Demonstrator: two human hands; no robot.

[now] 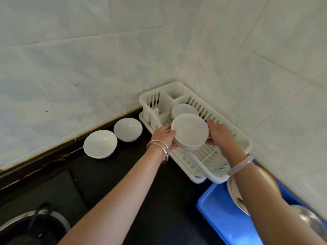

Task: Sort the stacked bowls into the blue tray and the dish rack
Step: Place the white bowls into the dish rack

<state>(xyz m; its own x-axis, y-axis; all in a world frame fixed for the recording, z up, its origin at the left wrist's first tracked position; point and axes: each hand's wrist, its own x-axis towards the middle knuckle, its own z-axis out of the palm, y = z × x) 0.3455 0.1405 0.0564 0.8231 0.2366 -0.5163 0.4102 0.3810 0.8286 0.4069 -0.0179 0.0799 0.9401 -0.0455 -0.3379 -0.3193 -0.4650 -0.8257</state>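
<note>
Near right: blue tray (221, 214) sits on the dark counter (159, 200), holding a brown-rimmed plate (235, 197) and something steel at the frame edge, mostly cut off. The right forearm crosses over it.

Mid: both hands are closed on the stacked bowls (189, 132), white, at least two nested going by the second rim under the top one. Left hand (165, 138) clamps the left side, fingers wrapped on the wall. Right hand (220, 137) clamps the right side, thumb at the rim. Neither is free. The stack tilts slightly toward the camera, mouth up, held over the middle of the dish rack (235, 161). I cannot tell if its base touches the slats.

Key relation: the rack is directly below and beyond the stack; the tray is back toward the near right, under the right arm. So the right hand is nearer the tray and the left is better placed to steady the stack.

Far: one white bowl (184, 109) already sits in the rack just behind the stack. Far left, two loose bowls on the counter by the wall, near one (100, 144) and far one (127, 129), well apart from the rack work.
</note>
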